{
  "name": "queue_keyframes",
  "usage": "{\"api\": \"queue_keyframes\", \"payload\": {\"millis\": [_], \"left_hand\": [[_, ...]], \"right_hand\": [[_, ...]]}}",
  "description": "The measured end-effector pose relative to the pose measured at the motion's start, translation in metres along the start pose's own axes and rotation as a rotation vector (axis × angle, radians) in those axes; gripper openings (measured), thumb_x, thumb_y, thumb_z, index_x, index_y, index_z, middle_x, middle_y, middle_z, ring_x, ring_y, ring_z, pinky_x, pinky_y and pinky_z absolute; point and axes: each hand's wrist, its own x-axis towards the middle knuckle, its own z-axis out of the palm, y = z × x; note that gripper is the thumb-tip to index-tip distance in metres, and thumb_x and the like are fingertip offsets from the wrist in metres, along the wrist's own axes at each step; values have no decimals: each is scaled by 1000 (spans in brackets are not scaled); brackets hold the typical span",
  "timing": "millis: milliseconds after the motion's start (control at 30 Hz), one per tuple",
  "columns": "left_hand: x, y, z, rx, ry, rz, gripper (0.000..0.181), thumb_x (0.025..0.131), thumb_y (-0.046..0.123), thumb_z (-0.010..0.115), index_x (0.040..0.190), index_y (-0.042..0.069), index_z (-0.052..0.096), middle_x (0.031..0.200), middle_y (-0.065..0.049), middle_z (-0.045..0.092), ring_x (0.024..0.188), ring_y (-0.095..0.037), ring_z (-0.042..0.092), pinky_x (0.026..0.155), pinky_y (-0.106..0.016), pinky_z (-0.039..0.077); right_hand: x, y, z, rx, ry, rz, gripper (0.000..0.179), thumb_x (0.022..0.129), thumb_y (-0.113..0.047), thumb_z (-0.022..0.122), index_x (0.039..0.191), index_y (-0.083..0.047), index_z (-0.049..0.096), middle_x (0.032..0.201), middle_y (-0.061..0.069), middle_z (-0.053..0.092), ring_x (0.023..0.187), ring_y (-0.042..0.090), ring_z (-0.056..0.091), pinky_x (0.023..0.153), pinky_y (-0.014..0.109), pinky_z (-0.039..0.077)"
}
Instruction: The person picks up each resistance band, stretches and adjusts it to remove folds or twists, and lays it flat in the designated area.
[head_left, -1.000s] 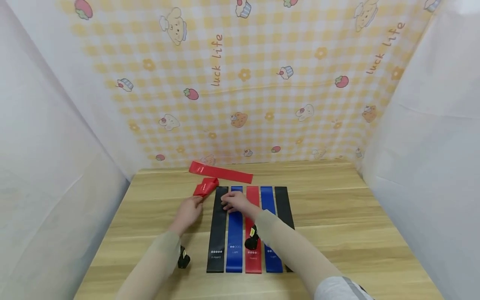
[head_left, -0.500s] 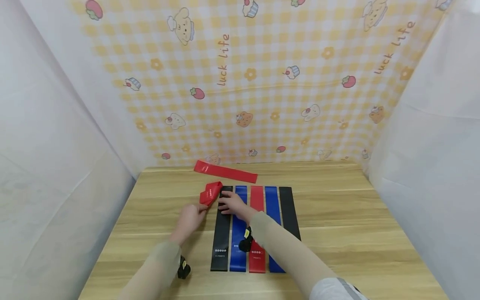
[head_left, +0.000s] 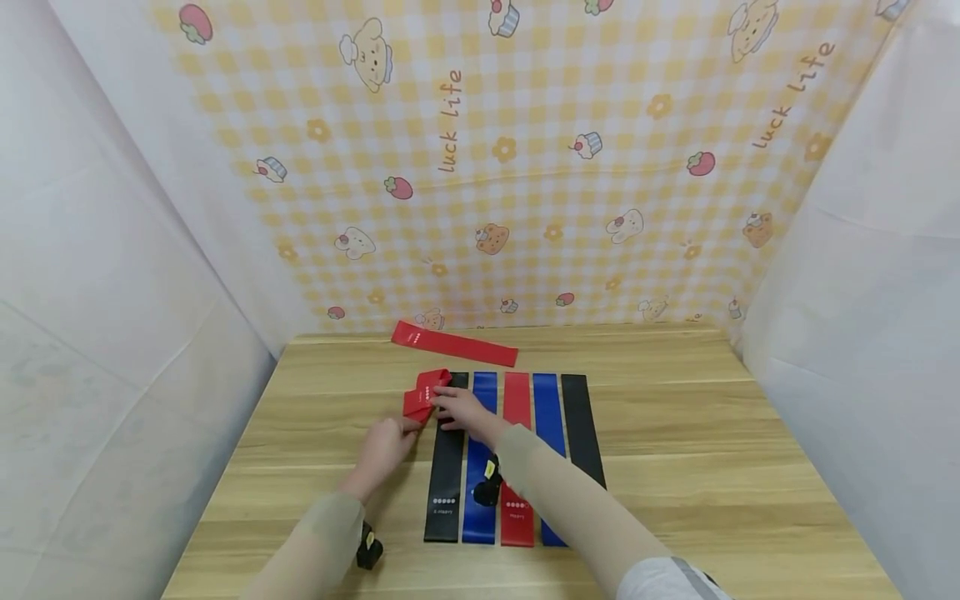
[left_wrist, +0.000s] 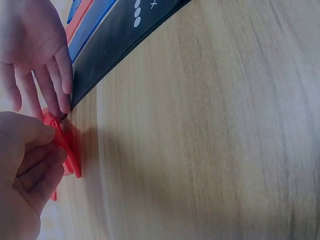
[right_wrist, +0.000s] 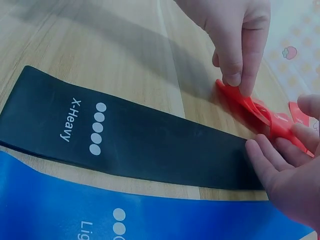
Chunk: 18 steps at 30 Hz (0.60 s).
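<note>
A folded, twisted red resistance band (head_left: 424, 392) lies at the upper left of a row of flat bands. My left hand (head_left: 384, 452) pinches its near end between thumb and fingers; the left wrist view shows the red loop (left_wrist: 70, 150) in that pinch. My right hand (head_left: 462, 411) reaches in from the other side with fingers extended. In the right wrist view its fingertips (right_wrist: 254, 146) lie near the far end of the black "X-Heavy" band (right_wrist: 135, 145), close to the red one; whether they touch the red cannot be told.
To the right of that black band lie a blue band (head_left: 478, 527), a red band (head_left: 517, 529), another blue band (head_left: 547, 408) and another black band (head_left: 581, 417). A flat red band (head_left: 457, 344) slants behind them, near the patterned back cloth (head_left: 525, 192).
The folded red band has come nearer and slightly right with my left hand. My right hand's fingers have spread and moved toward it. The view has shifted a little.
</note>
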Motion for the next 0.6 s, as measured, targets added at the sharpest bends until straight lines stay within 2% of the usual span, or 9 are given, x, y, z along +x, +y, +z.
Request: {"api": "queue_keyframes", "payload": {"millis": [200,400,600], "left_hand": [[-2,2,-2,-30,16,-23,17,87,2,66,103,-1,74,91,-9,70,66,-15,53,55,-28,44],[-4,7,-5,-71,54,-61,17,90,3,63,103,-2,73,87,-9,69,55,-11,49,47,-25,40],[-5,8,-6,-101,108,-66,12,89,2,63,99,1,71,86,-8,68,61,-11,53,50,-25,44]], "right_hand": [[-1,-4,-3,31,49,-55,39,99,-18,56,137,-5,55,127,15,60,113,30,60,90,43,50],[-3,-11,-6,149,142,-128,34,96,-18,61,127,-3,62,118,13,65,108,30,63,90,47,49],[-5,-12,-12,247,216,-151,31,92,-18,68,117,-1,67,107,12,69,92,24,69,83,44,53]]}}
